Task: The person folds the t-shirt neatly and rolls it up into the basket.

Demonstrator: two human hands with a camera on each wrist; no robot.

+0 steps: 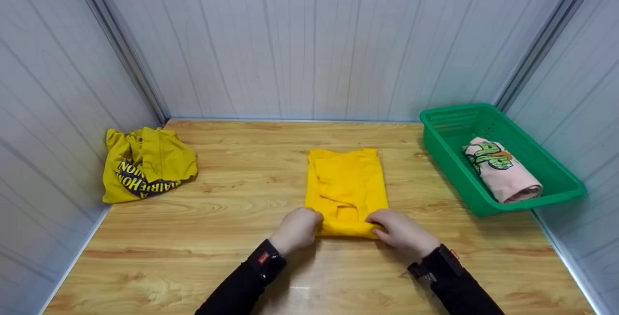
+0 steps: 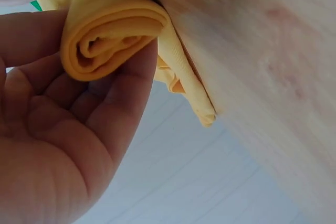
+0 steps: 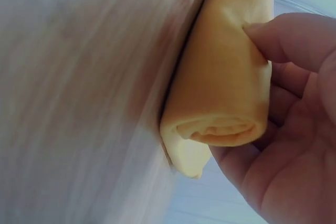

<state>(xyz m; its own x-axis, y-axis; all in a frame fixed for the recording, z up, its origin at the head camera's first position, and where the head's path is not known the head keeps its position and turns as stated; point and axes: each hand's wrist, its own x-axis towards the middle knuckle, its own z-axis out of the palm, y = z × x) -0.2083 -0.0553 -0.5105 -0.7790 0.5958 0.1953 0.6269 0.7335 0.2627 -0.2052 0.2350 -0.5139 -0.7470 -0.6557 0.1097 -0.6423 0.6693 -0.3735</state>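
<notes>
A yellow shirt, folded into a narrow strip, lies flat at mid-table with its near end wound into a roll. My left hand grips the roll's left end between thumb and fingers. On the other end, my right hand pinches the roll the same way. The spiral layers of the yellow shirt show beside the palm in the left wrist view. In the right wrist view, the thumb presses the outer side of the shirt's roll, while the fingers curl partly out of sight beneath it.
At the right stands a green plastic basket with a rolled pink garment in it. A crumpled mustard-yellow garment with dark lettering lies at the left edge. Pale panel walls enclose the wooden table on three sides.
</notes>
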